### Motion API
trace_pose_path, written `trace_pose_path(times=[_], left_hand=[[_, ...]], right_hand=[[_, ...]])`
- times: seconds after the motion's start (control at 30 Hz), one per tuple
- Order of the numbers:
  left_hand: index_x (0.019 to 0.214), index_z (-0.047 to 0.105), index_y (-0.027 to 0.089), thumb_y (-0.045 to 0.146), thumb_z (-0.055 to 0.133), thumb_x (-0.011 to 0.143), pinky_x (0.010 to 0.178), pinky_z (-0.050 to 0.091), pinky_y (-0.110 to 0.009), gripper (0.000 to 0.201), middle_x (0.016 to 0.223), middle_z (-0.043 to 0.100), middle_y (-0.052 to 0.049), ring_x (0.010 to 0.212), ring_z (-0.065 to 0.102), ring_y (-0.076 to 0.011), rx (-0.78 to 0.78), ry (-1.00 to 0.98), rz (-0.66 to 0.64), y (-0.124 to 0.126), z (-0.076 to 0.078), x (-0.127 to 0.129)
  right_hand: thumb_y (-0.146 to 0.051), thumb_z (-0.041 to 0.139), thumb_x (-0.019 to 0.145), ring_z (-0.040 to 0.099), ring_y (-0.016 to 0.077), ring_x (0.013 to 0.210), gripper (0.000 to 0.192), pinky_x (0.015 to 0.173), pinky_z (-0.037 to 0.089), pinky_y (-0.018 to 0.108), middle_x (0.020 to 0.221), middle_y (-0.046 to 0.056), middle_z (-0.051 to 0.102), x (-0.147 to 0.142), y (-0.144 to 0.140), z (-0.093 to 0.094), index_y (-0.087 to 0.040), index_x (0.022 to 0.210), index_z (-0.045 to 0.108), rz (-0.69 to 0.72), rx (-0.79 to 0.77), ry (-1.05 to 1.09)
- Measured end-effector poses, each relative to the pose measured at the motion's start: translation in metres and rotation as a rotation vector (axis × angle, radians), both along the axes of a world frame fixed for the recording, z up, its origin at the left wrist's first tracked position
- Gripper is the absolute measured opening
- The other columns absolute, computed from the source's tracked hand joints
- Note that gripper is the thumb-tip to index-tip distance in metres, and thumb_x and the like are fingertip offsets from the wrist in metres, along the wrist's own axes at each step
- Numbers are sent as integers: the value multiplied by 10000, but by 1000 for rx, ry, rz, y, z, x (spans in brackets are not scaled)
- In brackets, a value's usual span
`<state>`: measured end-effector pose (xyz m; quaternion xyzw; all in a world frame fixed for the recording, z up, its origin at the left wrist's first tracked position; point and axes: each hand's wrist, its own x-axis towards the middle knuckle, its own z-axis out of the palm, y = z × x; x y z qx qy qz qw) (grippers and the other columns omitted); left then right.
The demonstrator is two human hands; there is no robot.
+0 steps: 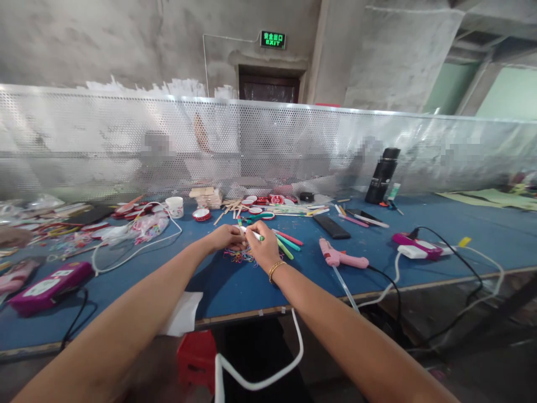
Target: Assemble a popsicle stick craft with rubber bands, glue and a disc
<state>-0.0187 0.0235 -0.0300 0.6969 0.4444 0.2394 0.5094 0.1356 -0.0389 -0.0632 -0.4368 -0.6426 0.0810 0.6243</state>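
Note:
My left hand (226, 237) and my right hand (263, 248) meet over the blue table (235, 285), both pinching a white marker with a green tip (251, 233). Under my hands lies a small tangle of coloured rubber bands (240, 257). Right of my right hand lie a few more markers (288, 242), green and pink. A gold bracelet (276, 270) circles my right wrist.
A pink glue gun (342, 257) with a black cord lies to the right, beyond it a remote (331, 226), a purple power strip (415, 245) and a black flask (382, 176). A white cup (175, 206), wooden sticks and red discs sit behind. A perforated screen (268, 145) backs the table.

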Motion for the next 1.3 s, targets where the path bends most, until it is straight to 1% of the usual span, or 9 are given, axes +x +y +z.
trace_pose_path(times=[0.23, 0.47, 0.67, 0.83, 0.93, 1.03, 1.3], left_hand=[[683, 692, 128, 466, 876, 511, 720, 560, -278, 421, 710, 724, -64, 678, 675, -160, 8, 6, 15, 4, -3, -1], [697, 692, 136, 480, 882, 488, 699, 555, -260, 446, 688, 722, -43, 664, 676, -148, -1, -16, -1, 2, -2, -1], [667, 681, 140, 471, 883, 494, 704, 553, -273, 424, 683, 724, -50, 653, 672, -150, 0, 10, 8, 3, -2, -1], [679, 681, 127, 456, 882, 487, 724, 550, -298, 430, 680, 717, -56, 659, 666, -160, 5, 11, 10, 2, -1, -1], [683, 685, 124, 458, 874, 500, 740, 548, -310, 425, 687, 714, -59, 674, 665, -169, 4, 11, 12, 1, -2, 0], [688, 692, 129, 455, 875, 502, 738, 544, -300, 417, 682, 712, -51, 672, 659, -164, -7, 11, 22, 1, -2, 0], [691, 695, 126, 450, 883, 460, 713, 533, -283, 441, 666, 716, -48, 644, 653, -155, -9, 16, 43, -1, 0, 1]], right_hand=[[-297, 502, 864, 607, 174, 741, 145, 722, 441, 276, 757, 2, 661, 1, 1, 0, -226, 768, 585, -50, 11, 13], [-306, 497, 871, 605, 172, 752, 153, 729, 445, 271, 760, -3, 660, -1, -1, 1, -229, 769, 581, 16, -4, 6], [-293, 516, 860, 605, 171, 742, 130, 714, 429, 271, 750, -5, 655, 1, 0, 0, -224, 773, 584, -41, 2, 15], [-301, 513, 862, 605, 168, 739, 146, 711, 431, 269, 747, -5, 655, 0, -1, 0, -220, 763, 584, -5, 3, 6], [-297, 520, 853, 606, 170, 735, 137, 710, 429, 271, 743, -5, 656, 0, -1, 1, -219, 761, 585, -28, 8, 11], [-298, 517, 852, 608, 171, 735, 132, 714, 432, 274, 747, -5, 656, 1, -1, 1, -221, 769, 586, -59, 11, 40], [-290, 535, 829, 602, 165, 699, 111, 688, 432, 269, 723, -13, 647, 1, -1, 0, -222, 756, 583, -35, -1, 69]])
